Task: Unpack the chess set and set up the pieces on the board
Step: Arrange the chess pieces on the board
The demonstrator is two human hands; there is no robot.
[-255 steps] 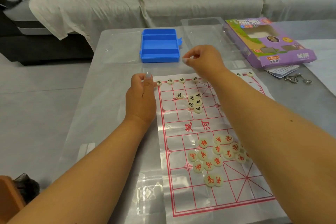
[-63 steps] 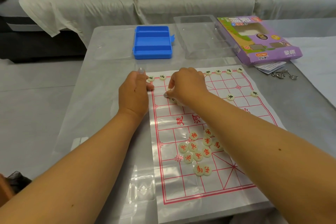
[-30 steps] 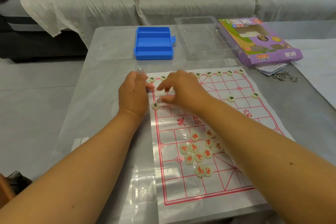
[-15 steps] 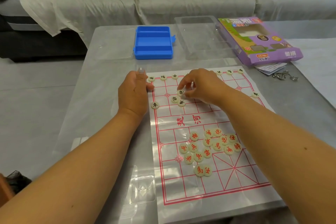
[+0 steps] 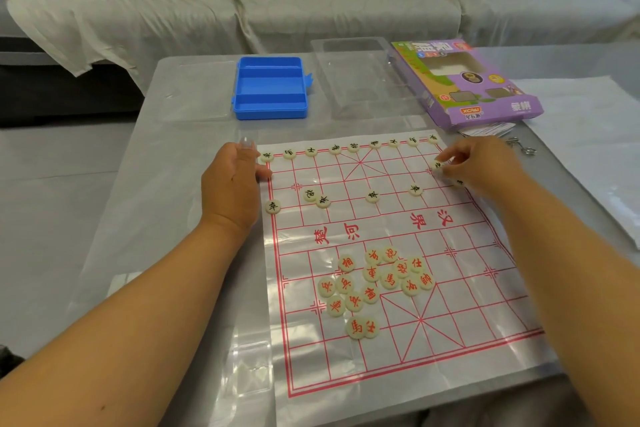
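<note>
Glass table [image 5: 194, 135], xiangqi board sheet [image 5: 485, 305]: black setup continues.
Right hand [image 5: 485, 168] has crossed to the far right, pinching a black-lettered piece [image 5: 437, 165]; left hand [image 5: 232, 191], fingers relaxed, steadies the sheet edge.

Two bare forearms without sleeves, bare hands [image 5: 232, 184], clear glossy nail on one thumb

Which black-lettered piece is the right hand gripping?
The round cream black-lettered piece near the board's far right edge, pinched in the right hand's fingertips; every other black-lettered piece lies untouched.
</note>
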